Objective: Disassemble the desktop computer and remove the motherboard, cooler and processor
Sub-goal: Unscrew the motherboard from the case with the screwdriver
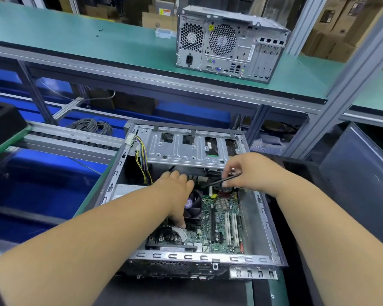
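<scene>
Metal case (255, 219) holding motherboard (221, 226), cooler (194, 204), cables (143, 160)

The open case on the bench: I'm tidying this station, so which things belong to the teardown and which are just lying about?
Part of the job:
open case
motherboard
cooler fan
black cable, pinched by the right hand
left hand, over the cooler fan

Just lying about:
second tower on the upper shelf
coiled grey cable
small clear box

a thin black tool (221, 181) is pinched by the right hand (250, 171) over the motherboard (221, 226); the cooler (194, 206) is touched by the left hand (175, 191).
</scene>
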